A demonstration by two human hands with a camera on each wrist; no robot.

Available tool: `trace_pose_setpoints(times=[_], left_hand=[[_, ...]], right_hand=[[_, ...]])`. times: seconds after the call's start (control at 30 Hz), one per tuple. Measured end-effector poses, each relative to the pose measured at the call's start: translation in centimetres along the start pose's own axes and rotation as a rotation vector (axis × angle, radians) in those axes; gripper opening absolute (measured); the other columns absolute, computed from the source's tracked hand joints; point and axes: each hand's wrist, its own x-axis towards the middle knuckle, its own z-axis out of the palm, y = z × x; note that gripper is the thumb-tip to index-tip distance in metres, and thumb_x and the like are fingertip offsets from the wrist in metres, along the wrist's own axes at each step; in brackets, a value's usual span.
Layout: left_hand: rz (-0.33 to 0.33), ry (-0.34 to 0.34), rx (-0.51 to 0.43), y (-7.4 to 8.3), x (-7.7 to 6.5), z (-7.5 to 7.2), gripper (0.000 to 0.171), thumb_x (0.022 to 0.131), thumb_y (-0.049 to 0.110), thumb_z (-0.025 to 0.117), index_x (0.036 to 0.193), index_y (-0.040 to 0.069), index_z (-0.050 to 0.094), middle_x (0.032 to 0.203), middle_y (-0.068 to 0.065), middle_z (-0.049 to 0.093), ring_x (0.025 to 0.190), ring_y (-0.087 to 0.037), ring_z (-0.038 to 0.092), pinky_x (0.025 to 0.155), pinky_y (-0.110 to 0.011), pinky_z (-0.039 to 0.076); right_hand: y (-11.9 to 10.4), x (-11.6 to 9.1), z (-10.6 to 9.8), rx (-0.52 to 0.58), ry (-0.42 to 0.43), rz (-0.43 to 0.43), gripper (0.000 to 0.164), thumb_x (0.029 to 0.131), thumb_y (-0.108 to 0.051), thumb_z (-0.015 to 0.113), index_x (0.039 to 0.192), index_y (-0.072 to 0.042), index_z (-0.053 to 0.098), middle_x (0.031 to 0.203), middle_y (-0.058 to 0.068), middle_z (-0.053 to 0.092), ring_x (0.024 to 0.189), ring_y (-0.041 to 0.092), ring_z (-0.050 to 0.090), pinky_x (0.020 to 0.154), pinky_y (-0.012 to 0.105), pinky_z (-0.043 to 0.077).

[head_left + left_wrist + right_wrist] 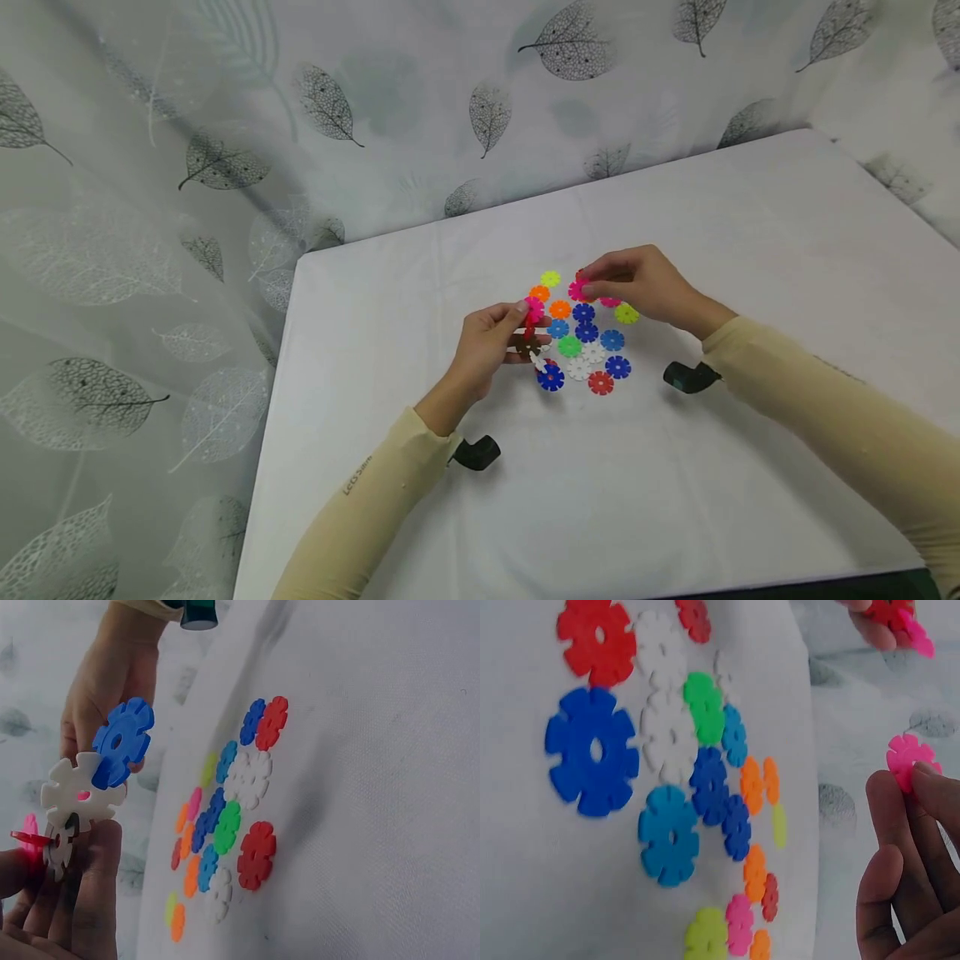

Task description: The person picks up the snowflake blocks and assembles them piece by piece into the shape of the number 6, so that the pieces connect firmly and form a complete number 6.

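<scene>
My left hand (483, 342) holds a joined cluster of slotted flower-shaped plastic discs. The pink disc (534, 310) of the cluster is pinched at the thumb. Below it are a red disc, a brown disc (528, 347) and white pieces; a blue disc (124, 739) slots into a white disc (64, 784) at the far end. To the right, my right hand (637, 283) pinches a single pink disc (911, 750) between thumb and fingertip, raised above the table and apart from the cluster. Part of the cluster is hidden by the left fingers.
Loose discs lie flat beneath the hands, among them a green disc (569, 346), a red disc (601, 383) and several blue, white, orange and yellow ones. A white cloth covers the table (585, 500). A leaf-print curtain (405, 108) hangs behind. Dark wrist devices (477, 453) hang under both sleeves.
</scene>
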Motion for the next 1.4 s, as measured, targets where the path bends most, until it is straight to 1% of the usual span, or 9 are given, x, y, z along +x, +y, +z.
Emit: trace_pose_setpoints(times=[0.07, 0.17, 0.37, 0.63, 0.77, 0.97, 1.17, 1.27, 1.4], left_hand=[[0.004, 0.000, -0.001, 0.0, 0.0, 0.1, 0.036, 0.104, 0.037, 0.057, 0.121, 0.007, 0.068, 0.108, -0.006, 0.076, 0.093, -0.025, 0.074, 0.077, -0.037, 0.060], [0.010, -0.003, -0.004, -0.1, 0.0, 0.1, 0.037, 0.104, 0.037, 0.057, 0.120, 0.006, 0.069, 0.107, -0.007, 0.076, 0.092, -0.025, 0.074, 0.077, -0.037, 0.060], [0.008, -0.021, -0.021, -0.3, 0.1, 0.1, 0.039, 0.103, 0.038, 0.057, 0.118, 0.004, 0.070, 0.106, -0.009, 0.076, 0.090, -0.026, 0.074, 0.077, -0.037, 0.060], [-0.003, -0.035, -0.007, -0.1, 0.0, 0.1, 0.038, 0.103, 0.039, 0.057, 0.120, 0.007, 0.070, 0.110, -0.011, 0.075, 0.093, -0.025, 0.074, 0.080, -0.038, 0.060], [0.017, -0.031, -0.006, -0.1, 0.0, 0.3, 0.039, 0.103, 0.040, 0.057, 0.119, 0.007, 0.070, 0.110, -0.013, 0.074, 0.091, -0.026, 0.074, 0.077, -0.036, 0.060], [0.123, 0.010, 0.006, -0.1, -0.1, 0.8, 0.039, 0.103, 0.039, 0.057, 0.117, 0.006, 0.071, 0.105, -0.012, 0.075, 0.085, -0.029, 0.074, 0.077, -0.036, 0.060], [0.197, 0.042, -0.007, -0.1, -0.3, 1.3, 0.041, 0.104, 0.036, 0.056, 0.117, 0.000, 0.071, 0.100, -0.011, 0.076, 0.078, -0.030, 0.073, 0.073, -0.032, 0.060], [0.198, 0.046, 0.011, -0.1, -0.3, 1.3, 0.042, 0.104, 0.036, 0.056, 0.117, -0.002, 0.070, 0.101, -0.013, 0.076, 0.081, -0.035, 0.072, 0.070, -0.029, 0.059], [0.148, 0.023, 0.028, -0.1, -0.2, 1.1, 0.040, 0.105, 0.035, 0.055, 0.115, 0.000, 0.072, 0.106, -0.018, 0.074, 0.090, -0.045, 0.069, 0.072, -0.031, 0.059]], right_hand=[[-0.8, 0.0, 0.5, 0.031, -0.012, -0.053, 0.023, 0.093, -0.017, 0.076, 0.114, -0.008, 0.075, 0.107, 0.008, 0.074, 0.095, 0.021, 0.072, 0.079, 0.021, 0.056], [-1.7, -0.2, 1.1, 0.062, -0.022, -0.100, 0.023, 0.092, -0.017, 0.076, 0.113, -0.007, 0.075, 0.105, 0.008, 0.075, 0.094, 0.020, 0.073, 0.080, 0.023, 0.056], [-2.5, -0.3, 1.7, 0.110, -0.026, -0.134, 0.020, 0.092, -0.012, 0.077, 0.111, -0.005, 0.075, 0.103, 0.008, 0.075, 0.093, 0.020, 0.073, 0.081, 0.023, 0.056], [-3.0, -0.5, 2.0, 0.136, -0.038, -0.160, 0.019, 0.092, -0.010, 0.076, 0.110, -0.004, 0.075, 0.104, 0.008, 0.074, 0.094, 0.020, 0.073, 0.083, 0.025, 0.057], [-3.1, -0.6, 2.1, 0.115, -0.020, -0.184, 0.018, 0.091, -0.009, 0.076, 0.109, -0.004, 0.076, 0.105, 0.007, 0.074, 0.094, 0.020, 0.072, 0.082, 0.025, 0.057], [-3.5, -0.9, 2.2, 0.013, 0.066, -0.222, 0.018, 0.091, -0.011, 0.078, 0.109, -0.011, 0.078, 0.103, 0.001, 0.076, 0.095, 0.019, 0.070, 0.080, 0.024, 0.056], [-3.5, -1.1, 2.7, -0.025, 0.124, -0.361, 0.018, 0.089, -0.007, 0.078, 0.106, -0.013, 0.079, 0.100, -0.003, 0.076, 0.094, 0.014, 0.070, 0.080, 0.024, 0.056], [-3.6, -1.2, 2.8, -0.033, 0.127, -0.393, 0.018, 0.089, -0.005, 0.078, 0.105, -0.012, 0.079, 0.099, -0.003, 0.076, 0.095, 0.014, 0.071, 0.082, 0.027, 0.057], [-3.4, -1.3, 2.9, -0.049, 0.115, -0.373, 0.019, 0.088, -0.006, 0.078, 0.106, -0.011, 0.079, 0.099, -0.002, 0.077, 0.094, 0.014, 0.071, 0.083, 0.030, 0.058]])
